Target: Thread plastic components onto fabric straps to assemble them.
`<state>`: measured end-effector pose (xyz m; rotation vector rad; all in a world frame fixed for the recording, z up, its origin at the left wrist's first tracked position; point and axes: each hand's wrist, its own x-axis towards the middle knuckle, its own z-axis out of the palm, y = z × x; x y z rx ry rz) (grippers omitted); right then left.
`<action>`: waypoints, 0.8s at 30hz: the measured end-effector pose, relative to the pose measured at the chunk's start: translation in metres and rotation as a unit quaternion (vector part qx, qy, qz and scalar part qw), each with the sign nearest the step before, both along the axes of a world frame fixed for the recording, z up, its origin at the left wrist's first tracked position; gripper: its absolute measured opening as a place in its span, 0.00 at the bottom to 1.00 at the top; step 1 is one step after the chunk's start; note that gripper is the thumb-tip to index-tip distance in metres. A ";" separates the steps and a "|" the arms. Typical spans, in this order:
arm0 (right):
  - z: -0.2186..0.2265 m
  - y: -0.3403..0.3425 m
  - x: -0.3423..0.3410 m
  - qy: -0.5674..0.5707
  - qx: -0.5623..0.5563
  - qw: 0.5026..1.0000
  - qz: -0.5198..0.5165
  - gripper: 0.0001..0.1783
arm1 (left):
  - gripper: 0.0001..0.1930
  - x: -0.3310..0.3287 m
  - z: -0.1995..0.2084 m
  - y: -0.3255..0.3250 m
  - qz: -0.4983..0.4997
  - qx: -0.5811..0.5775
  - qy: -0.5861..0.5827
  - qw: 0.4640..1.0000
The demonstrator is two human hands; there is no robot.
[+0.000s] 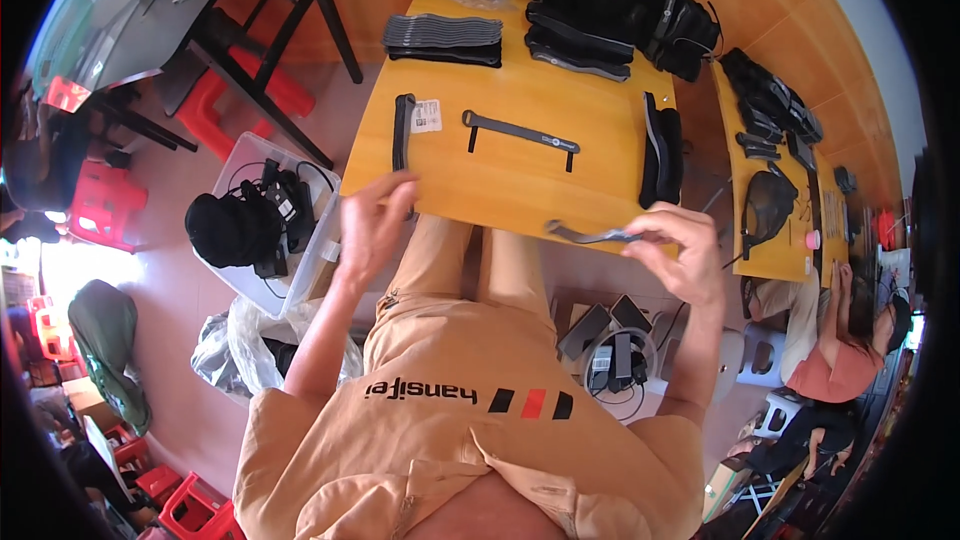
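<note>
Grey strap (580, 234) in right hand (680, 245), at the bench's (480, 195) near edge, toward the near right corner. Right hand nearly closed, thumb and fingers pinching one end; other end sticks out leftward, slightly curved. Left hand (380, 215) by the near left corner, fingers loosely curled, part open, nothing visible in it; it's just beyond the near end of the dark strap bundle (402, 135) along the left edge. Held strap looks light, thin and bendy, probably fabric-like, so not fragile and not very slippery; should sag or twist if held by one end only. Best hold: flat pinch near each end, keeping it untwisted. Similar flat strap (520, 134) lies mid-bench with two black tabs (471, 140) poking toward the near edge; probably same handling, pinch at the loop end or the wide end. Hard to make out: the held strap's gripped end is covered by fingers, left palm is hidden, and can't tell if the held strap touches the bench.
</note>
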<state>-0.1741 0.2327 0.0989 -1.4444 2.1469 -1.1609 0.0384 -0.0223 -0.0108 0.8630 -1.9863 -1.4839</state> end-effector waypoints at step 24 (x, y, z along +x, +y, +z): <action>-0.168 -0.068 -0.048 -0.293 -0.046 0.928 -0.225 0.04 | 0.10 -0.118 -0.066 -0.064 -0.229 0.128 -0.042 0.964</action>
